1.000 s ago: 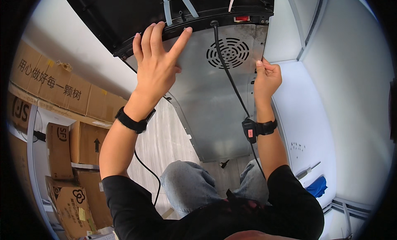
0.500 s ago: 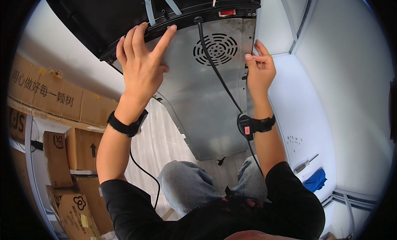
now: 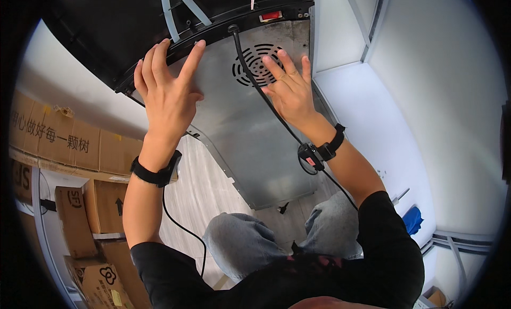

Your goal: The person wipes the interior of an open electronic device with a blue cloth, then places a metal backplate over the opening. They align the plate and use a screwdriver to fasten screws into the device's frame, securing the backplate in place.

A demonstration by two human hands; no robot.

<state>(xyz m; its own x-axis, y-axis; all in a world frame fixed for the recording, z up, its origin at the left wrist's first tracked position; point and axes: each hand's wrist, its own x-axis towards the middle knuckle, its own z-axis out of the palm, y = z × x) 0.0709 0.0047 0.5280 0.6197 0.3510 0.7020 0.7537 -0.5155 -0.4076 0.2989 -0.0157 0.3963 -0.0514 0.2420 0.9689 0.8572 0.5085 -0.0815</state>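
White wall panels (image 3: 420,80) flank the work area on the right; cardboard boxes (image 3: 80,144) are stacked on the left, and pale wood-look floor (image 3: 186,170) shows between.

Left hand (image 3: 169,99): unclenched, fingers spread, grasping nothing visible. Its fingertips lie along the lower rim of the black housing (image 3: 96,38); whether they bear weight cannot be told. Right hand (image 3: 291,96): likewise unclenched, fingers fanned and raised over the edge of the slotted vent (image 3: 240,67). Contact with the metal panel (image 3: 229,133) behind it cannot be confirmed.

Governing relation: the black cord (image 3: 249,72) lies immediately left of the right hand, close by the thumb. Its length slants from the housing rim, down and rightward across the vent, to the right wristband (image 3: 311,157), past which its course is unclear. Right hand is nearer to cord and vent; left hand stands well apart from both, nearer the housing.

Panel's long axis runs from the housing toward the knees (image 3: 239,240). Above the vent, a red switch (image 3: 271,15) sits in the rim; pale strips (image 3: 192,7) hang across the housing. Near the right elbow, a blue cloth (image 3: 412,219) rests on a white surface.
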